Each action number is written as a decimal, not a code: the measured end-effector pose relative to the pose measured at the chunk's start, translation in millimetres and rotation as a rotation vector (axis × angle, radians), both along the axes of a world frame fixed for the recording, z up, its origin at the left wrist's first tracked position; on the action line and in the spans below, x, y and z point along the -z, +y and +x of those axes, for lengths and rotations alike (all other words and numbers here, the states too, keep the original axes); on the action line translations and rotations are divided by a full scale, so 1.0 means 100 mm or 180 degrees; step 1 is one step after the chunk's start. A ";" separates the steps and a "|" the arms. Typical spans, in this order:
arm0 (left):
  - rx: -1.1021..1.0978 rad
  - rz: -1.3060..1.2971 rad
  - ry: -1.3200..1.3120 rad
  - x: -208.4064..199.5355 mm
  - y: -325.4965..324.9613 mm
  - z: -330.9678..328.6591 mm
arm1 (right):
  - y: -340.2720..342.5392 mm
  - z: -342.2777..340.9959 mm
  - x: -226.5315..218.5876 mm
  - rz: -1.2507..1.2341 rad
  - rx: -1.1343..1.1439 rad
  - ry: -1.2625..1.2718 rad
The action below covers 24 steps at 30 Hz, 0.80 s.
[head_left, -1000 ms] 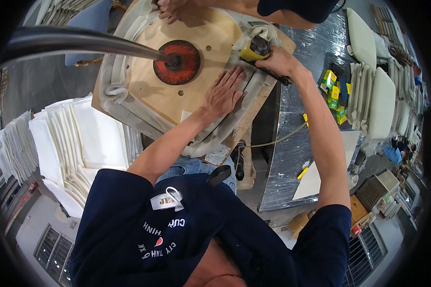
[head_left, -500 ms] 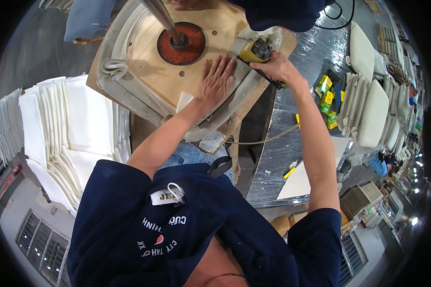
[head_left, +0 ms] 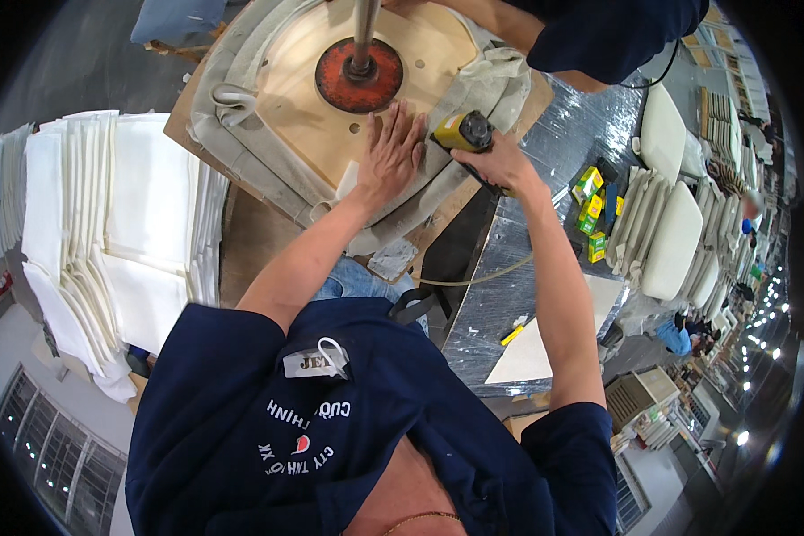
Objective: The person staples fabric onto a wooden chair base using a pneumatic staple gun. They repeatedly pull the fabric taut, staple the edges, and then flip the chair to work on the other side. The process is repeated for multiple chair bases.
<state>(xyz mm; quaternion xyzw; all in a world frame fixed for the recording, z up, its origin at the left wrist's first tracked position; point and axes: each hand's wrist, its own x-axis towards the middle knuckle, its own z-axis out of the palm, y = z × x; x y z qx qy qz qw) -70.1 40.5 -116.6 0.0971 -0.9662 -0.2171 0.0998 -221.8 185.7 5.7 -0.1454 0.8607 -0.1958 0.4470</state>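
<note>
My left hand (head_left: 391,154) lies flat, fingers spread, across the near edge of a light plywood panel (head_left: 299,107) and the grey fabric (head_left: 411,192) folded up around it. In my right hand (head_left: 500,163) is a yellow and black staple gun (head_left: 463,132), gripped by its handle. Its nose points left at the fabric border, a little right of my left fingers; whether it touches cannot be made out. A round red pressing pad (head_left: 359,75) on a metal rod (head_left: 365,22) rests on the panel. The panel and fabric sit on a wooden board (head_left: 183,125).
Another person's forearm (head_left: 496,20) and dark sleeve (head_left: 634,36) reach in at the top. On the right, a plastic-covered table (head_left: 482,330) holds yellow-green boxes (head_left: 590,213), a yellow cutter (head_left: 512,335) and cushions (head_left: 674,241). White padded sheets (head_left: 147,205) stack at left. A hose (head_left: 491,279) crosses below.
Against the panel, my right hand has brought the staple gun left and nearer to me. My left hand has shifted slightly left. More of the other person's forearm shows at the top.
</note>
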 end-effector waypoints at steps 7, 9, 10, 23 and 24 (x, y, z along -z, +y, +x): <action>-0.0242 0.0076 0.0056 0.03 -0.03 0.12 | 0.07 0.27 0.18 -0.0022 -0.0136 0.0454; -0.0316 0.0154 0.0067 0.04 -0.06 0.19 | 0.05 0.32 0.17 -0.0028 -0.0142 0.0430; -0.0381 0.0158 0.0055 0.05 -0.08 0.23 | 0.00 0.34 0.08 0.0044 -0.0110 0.0252; -0.0741 0.0321 0.0158 0.14 -0.11 0.34 | 0.01 0.78 0.20 -0.0242 -0.0250 0.0217; -0.0753 0.0332 0.0134 0.13 -0.14 0.37 | 0.01 0.81 0.24 -0.0188 -0.0235 0.0187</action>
